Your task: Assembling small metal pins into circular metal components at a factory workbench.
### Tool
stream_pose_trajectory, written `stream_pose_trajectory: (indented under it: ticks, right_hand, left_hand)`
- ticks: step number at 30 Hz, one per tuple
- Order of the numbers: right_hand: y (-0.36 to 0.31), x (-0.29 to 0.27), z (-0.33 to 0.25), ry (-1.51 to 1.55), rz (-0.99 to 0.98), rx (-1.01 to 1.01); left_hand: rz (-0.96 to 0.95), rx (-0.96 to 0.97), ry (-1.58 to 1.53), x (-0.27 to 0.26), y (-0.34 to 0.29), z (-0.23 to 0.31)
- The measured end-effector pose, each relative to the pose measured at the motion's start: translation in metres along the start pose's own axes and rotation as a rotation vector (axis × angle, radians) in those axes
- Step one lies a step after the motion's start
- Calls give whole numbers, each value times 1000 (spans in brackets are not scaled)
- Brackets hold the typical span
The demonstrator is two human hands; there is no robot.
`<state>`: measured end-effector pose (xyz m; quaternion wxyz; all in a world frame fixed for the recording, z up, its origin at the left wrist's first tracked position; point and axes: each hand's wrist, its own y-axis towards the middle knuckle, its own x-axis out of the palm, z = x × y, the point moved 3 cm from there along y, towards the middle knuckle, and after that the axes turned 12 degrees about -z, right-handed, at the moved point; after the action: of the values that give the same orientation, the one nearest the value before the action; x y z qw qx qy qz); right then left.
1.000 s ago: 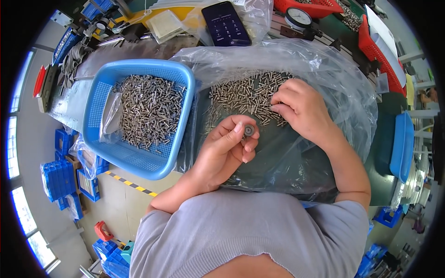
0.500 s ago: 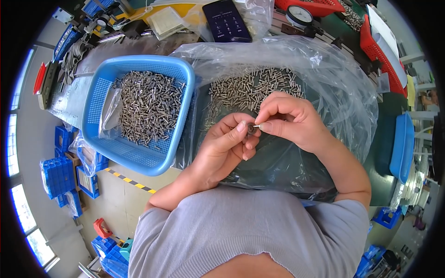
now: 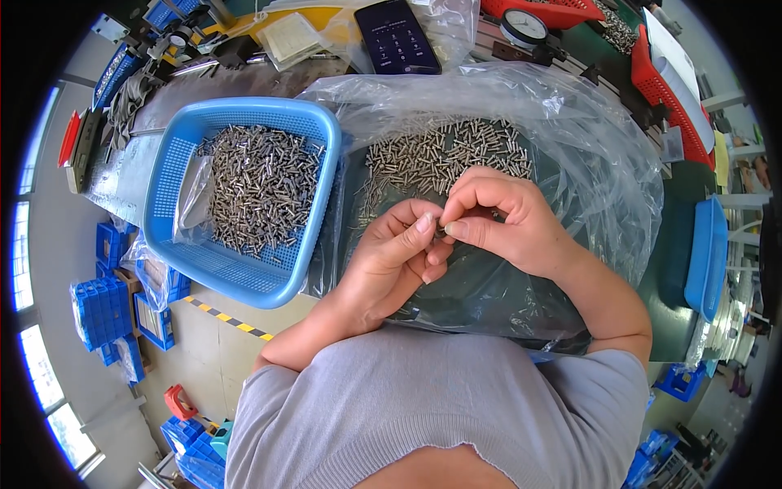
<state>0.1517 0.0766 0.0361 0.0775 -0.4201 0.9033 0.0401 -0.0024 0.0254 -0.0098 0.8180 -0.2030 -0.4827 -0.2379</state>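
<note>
Above the clear plastic sheet, my two hands meet at the fingertips. My left hand is closed on a small dark round metal piece, now mostly covered by fingers. My right hand pinches with thumb and forefinger right against that piece; the small metal pin seen there a moment earlier is hidden. Just beyond the hands, many loose metal pins lie spread on the plastic. To the left, a blue plastic basket holds a large heap of similar pins and a clear bag.
A phone with a lit keypad lies at the back, near a dial gauge on a metal fixture. Red baskets stand at the back right, a blue tray at the right edge. Blue crates sit lower left.
My right fingertips have moved slightly left, closing in on the round piece, and the pin between them has gone out of sight. My left hand has hardly moved.
</note>
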Motion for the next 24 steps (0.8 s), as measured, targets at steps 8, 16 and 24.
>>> stream_pose_trajectory:
  ticks: [8,16,24]
  right_hand:
    - [2,-2,2,-7,21,-9]
    - [3,-1,1,-79,-37,41]
    - [-3,0,-11,-471,182,-202]
  left_hand:
    - [-18,-14,-2,-1,3,2]
    - [-24,-38,39,4,2,2]
    - [28,-44,48,3,-2,-4]
